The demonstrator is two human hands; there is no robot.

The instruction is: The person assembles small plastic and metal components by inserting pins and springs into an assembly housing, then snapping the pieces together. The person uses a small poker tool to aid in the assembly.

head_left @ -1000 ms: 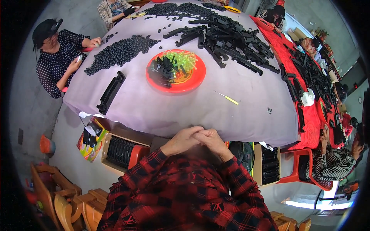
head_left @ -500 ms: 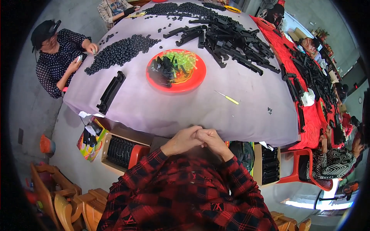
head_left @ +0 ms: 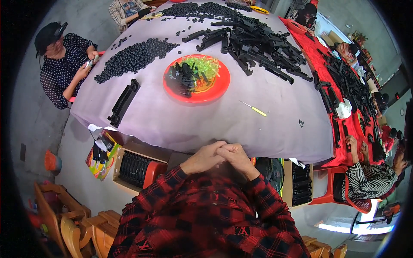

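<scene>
At the near edge of the table, my left hand [head_left: 204, 157] and my right hand [head_left: 237, 157] are clasped together, fingers closed around each other, with no object visible in them. A screwdriver-like tool with a yellow handle [head_left: 259, 112] and a thin metal shaft lies beyond them to the right. Farther off sits a round red plate [head_left: 217, 93] with small black parts [head_left: 186, 77] and clear yellow-green plastic pieces [head_left: 206, 66]. One long black plastic housing [head_left: 124, 103] lies alone to the left.
Black housings [head_left: 266, 49] are heaped at the back right, small round black pieces [head_left: 137, 58] at the left. A person [head_left: 64, 64] works at the left edge. On the right, people sit by a red-covered table [head_left: 344, 148]. Boxes of black parts [head_left: 133, 167] stand below.
My clasped hands stay nearly still. The person on the left has drawn both hands together over a small white thing. A person's hand at the red table has risen.
</scene>
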